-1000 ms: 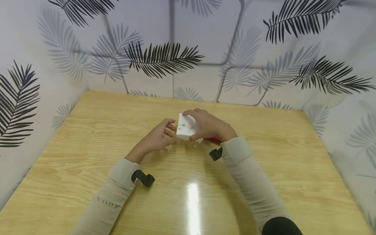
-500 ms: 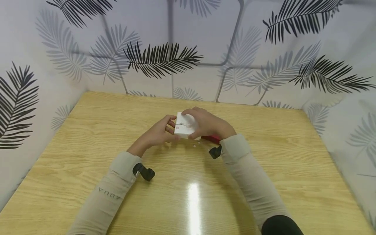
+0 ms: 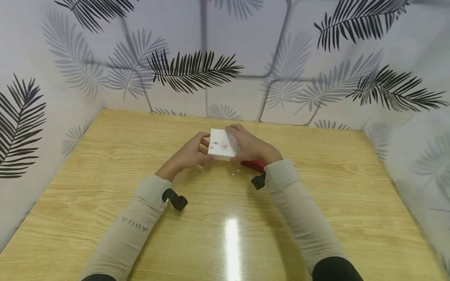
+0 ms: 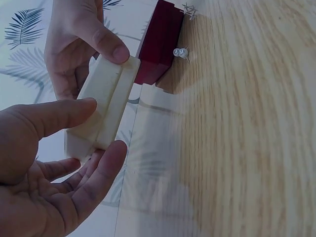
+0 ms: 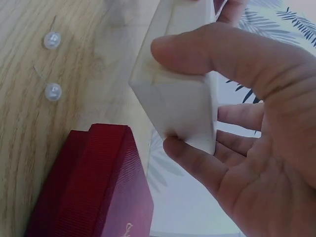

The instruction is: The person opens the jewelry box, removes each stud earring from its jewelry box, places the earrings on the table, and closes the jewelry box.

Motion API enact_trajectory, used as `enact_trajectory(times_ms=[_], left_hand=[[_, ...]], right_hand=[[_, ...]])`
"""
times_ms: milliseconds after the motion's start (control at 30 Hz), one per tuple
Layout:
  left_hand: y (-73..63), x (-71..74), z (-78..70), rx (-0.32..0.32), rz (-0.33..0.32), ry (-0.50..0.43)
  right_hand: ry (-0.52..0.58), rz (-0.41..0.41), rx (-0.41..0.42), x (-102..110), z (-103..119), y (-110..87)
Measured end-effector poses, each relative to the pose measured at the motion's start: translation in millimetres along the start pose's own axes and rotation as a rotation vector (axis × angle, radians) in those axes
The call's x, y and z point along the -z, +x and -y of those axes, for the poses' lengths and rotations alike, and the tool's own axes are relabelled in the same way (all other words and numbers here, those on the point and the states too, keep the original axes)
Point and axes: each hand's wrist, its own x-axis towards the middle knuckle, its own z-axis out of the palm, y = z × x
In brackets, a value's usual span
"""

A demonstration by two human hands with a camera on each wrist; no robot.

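Observation:
Between my two hands is a small white box with a printed flower design on top, raised a little over the table. A seam around its side shows in the left wrist view. My left hand grips its left end, thumb on the near side and fingers underneath. My right hand holds the other end; in the right wrist view its thumb lies along the side and a fingertip touches the lower corner. The box looks closed, and its contents are hidden.
Beside my right wrist a dark red box stands on the wooden table. Two pearl earrings, one pearl earring behind another, lie near it. A star-shaped metal piece is close to the red box. A leaf-patterned backdrop borders the table.
My left hand has closed in from beside the white box to grip it. Both hands have since lifted and tilted the box slightly away from the table's near side.

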Motion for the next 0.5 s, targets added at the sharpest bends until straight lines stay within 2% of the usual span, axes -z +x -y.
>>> enact_trajectory(times_ms=[267,500], left_hand=[[9.2,3.2,-2.2,0.001,0.014,0.019],[16.9,-0.7,-1.9,0.047,0.031,0.055]], right_hand=[[0.024,-0.033,-0.013,-0.4,-8.5,5.9],[-0.033,0.014,0.011,-0.5,-16.4,7.8]])
